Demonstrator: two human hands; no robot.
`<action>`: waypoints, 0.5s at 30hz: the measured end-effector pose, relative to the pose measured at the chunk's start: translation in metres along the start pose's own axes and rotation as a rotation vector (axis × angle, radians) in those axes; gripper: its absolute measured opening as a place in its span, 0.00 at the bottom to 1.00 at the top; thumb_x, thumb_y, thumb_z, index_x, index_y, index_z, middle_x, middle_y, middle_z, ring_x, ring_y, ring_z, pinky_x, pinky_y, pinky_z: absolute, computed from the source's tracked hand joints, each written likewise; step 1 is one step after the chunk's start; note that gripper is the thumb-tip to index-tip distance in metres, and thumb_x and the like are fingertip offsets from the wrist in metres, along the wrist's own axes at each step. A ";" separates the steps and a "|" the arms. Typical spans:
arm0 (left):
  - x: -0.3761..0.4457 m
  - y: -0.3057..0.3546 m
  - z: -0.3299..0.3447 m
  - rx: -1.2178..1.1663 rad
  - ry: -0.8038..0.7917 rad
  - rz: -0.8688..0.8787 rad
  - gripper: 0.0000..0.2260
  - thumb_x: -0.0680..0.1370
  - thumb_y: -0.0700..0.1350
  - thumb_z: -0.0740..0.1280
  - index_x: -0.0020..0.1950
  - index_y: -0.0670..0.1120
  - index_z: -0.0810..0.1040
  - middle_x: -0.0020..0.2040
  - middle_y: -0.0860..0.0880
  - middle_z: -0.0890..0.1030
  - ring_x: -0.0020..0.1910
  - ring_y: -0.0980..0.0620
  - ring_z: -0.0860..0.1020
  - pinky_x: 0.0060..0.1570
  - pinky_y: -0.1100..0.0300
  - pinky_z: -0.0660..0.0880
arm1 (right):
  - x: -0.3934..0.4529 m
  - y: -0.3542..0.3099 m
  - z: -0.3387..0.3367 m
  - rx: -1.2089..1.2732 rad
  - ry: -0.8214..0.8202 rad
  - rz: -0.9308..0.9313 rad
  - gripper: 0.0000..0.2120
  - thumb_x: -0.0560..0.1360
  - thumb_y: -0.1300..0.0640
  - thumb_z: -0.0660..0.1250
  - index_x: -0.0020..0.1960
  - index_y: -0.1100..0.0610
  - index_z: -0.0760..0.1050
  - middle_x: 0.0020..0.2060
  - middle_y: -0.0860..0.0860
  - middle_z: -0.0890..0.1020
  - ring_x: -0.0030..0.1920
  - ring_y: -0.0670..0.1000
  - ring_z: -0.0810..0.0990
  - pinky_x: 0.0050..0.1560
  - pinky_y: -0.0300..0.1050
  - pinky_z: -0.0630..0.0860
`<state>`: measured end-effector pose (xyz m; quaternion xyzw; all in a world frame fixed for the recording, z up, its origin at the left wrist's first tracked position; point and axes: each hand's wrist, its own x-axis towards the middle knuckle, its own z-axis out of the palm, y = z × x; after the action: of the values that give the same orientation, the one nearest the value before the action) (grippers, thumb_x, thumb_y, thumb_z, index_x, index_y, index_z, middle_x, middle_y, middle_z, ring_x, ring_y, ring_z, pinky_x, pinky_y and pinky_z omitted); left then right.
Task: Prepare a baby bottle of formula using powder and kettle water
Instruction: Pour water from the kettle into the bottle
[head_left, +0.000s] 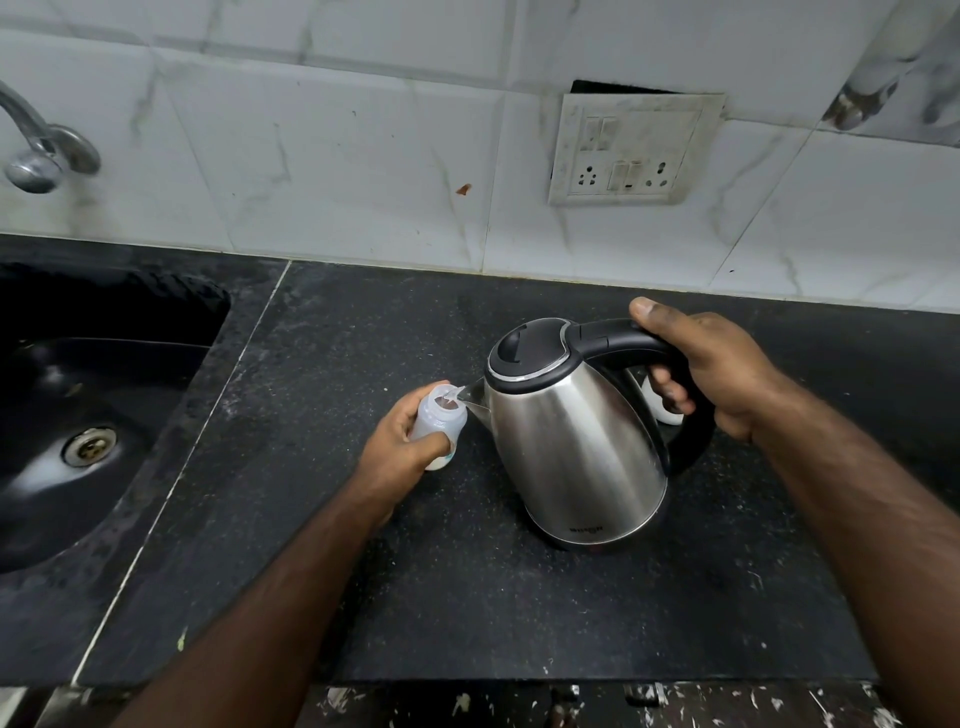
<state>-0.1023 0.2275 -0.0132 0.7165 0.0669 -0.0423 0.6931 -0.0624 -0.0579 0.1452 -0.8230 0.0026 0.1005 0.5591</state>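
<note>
Water-filling looks to be the step in hand: the baby bottle (435, 422) stands uncapped on the black counter (467, 597), tilted a little, its open mouth right under the spout of the steel kettle (571, 441), which leans toward it from three o'clock. The left hand (400, 447) curls round the bottle's lower body, steadying it. The right hand (711, 374) is wrapped tight round the kettle's black handle. Whether powder is already inside I cannot tell; the bottle looks cloudy. By my reckoning, closing and shaking are left. A white object (662, 408) peeks out behind the kettle. The sink (104, 415) lies off at nine o'clock, the wall socket (631, 150) at one.
</note>
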 end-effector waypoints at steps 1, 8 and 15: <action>0.000 -0.001 0.000 0.001 -0.001 0.000 0.31 0.64 0.39 0.69 0.67 0.56 0.78 0.64 0.53 0.83 0.63 0.55 0.81 0.61 0.58 0.76 | 0.000 0.000 0.000 -0.001 -0.001 0.001 0.31 0.65 0.27 0.69 0.24 0.54 0.74 0.22 0.53 0.71 0.20 0.51 0.65 0.22 0.39 0.64; 0.002 -0.004 -0.002 0.011 0.001 -0.011 0.31 0.64 0.40 0.69 0.67 0.57 0.79 0.64 0.53 0.83 0.62 0.54 0.81 0.61 0.56 0.77 | 0.002 0.000 -0.001 -0.010 -0.010 0.002 0.31 0.65 0.26 0.70 0.24 0.54 0.74 0.23 0.53 0.71 0.21 0.51 0.66 0.21 0.40 0.64; 0.002 -0.005 -0.003 0.007 0.011 -0.020 0.30 0.64 0.41 0.70 0.64 0.60 0.80 0.63 0.54 0.84 0.62 0.55 0.81 0.60 0.57 0.76 | 0.004 0.001 -0.001 -0.007 -0.011 -0.001 0.31 0.64 0.26 0.70 0.24 0.54 0.74 0.23 0.53 0.72 0.20 0.51 0.66 0.22 0.39 0.64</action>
<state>-0.1016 0.2310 -0.0184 0.7183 0.0777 -0.0454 0.6899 -0.0589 -0.0589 0.1442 -0.8244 -0.0012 0.1050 0.5561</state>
